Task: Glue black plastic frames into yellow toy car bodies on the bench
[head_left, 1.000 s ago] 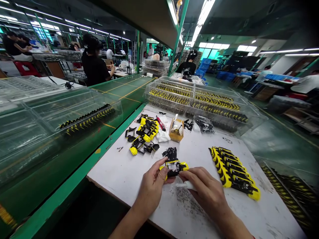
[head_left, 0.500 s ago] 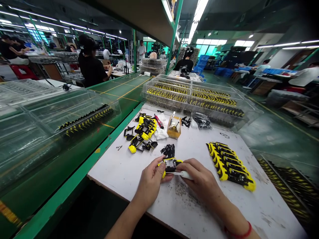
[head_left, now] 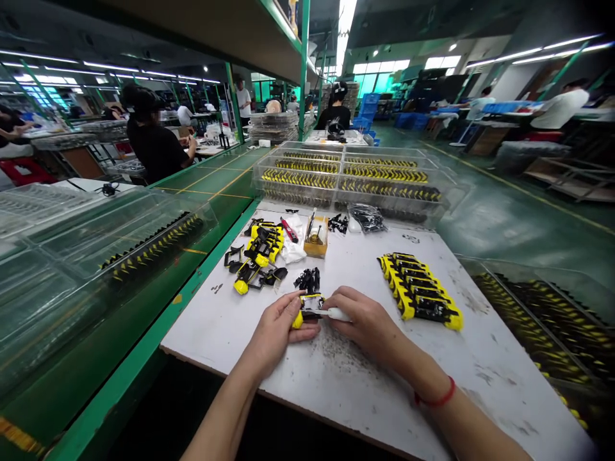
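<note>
My left hand (head_left: pixel 277 326) is closed around a yellow-and-black plastic part (head_left: pixel 298 318), holding it just above the front of the white table. In my right hand (head_left: pixel 362 317) is a white-handled tool (head_left: pixel 338 314) with a thin pale blade, perhaps a trimming knife. Its blade lies against the near side of the part; my fingers hide some of the contact. Just beyond my hands lies a small heap of black plastic pieces (head_left: pixel 307 280). Dark scraps (head_left: pixel 336 349) are scattered on the tabletop beneath my right hand.
Loose yellow-and-black parts (head_left: pixel 262 253) lie at left, near a red cutter (head_left: pixel 289 230) and a small wooden box (head_left: pixel 316 242). A row of similar parts (head_left: pixel 420 291) sits at right. Clear trays (head_left: pixel 350 169) stand behind; a green conveyor (head_left: pixel 96 326) runs along the left.
The camera view has turned slightly, so the scene sits further left. Both hands still hold the part and tool, with the blade still at the part's near side.
</note>
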A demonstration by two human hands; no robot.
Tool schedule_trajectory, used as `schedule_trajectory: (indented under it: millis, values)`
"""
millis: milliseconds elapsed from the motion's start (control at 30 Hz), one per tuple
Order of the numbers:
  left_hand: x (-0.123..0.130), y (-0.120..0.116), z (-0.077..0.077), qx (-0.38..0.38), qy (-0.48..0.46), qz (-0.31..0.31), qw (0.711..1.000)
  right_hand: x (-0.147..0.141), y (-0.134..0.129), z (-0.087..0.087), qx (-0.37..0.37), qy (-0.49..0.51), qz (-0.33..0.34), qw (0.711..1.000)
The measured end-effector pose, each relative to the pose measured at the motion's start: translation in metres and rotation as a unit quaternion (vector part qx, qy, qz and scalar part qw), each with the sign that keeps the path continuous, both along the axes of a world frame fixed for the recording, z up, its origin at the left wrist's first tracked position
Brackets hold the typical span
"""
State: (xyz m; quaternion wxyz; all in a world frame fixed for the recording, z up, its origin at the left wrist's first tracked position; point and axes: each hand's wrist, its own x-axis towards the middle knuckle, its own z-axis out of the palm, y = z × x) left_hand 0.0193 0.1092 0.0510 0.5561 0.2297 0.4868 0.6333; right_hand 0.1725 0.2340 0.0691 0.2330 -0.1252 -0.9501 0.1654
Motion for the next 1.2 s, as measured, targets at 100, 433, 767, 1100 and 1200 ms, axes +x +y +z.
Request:
schedule_trajectory:
  millis: [100, 433, 767, 1100, 1200]
  values:
    - [0.000, 0.000, 0.001, 0.001, 0.008, -0.006, 1.000, 0.000, -0.002, 0.001, 0.017, -0.012, -0.003, 1.000]
    - [0.000, 0.000, -0.001, 0.018, 0.022, -0.013, 1.000, -0.001, -0.006, -0.002, 0.056, -0.038, -0.020, 0.998]
    - [0.001, 0.000, 0.003, 0.016, 0.022, -0.014, 1.000, -0.001, -0.005, 0.000, 0.006, -0.076, -0.026, 0.997]
    - [0.001, 0.000, 0.005, -0.007, 0.031, -0.005, 0.999, 0.005, -0.003, 0.005, -0.091, -0.034, -0.026, 0.995]
    - [0.001, 0.000, 0.007, -0.004, 0.026, -0.001, 1.000, 0.008, 0.003, 0.012, -0.176, 0.005, -0.080, 0.981]
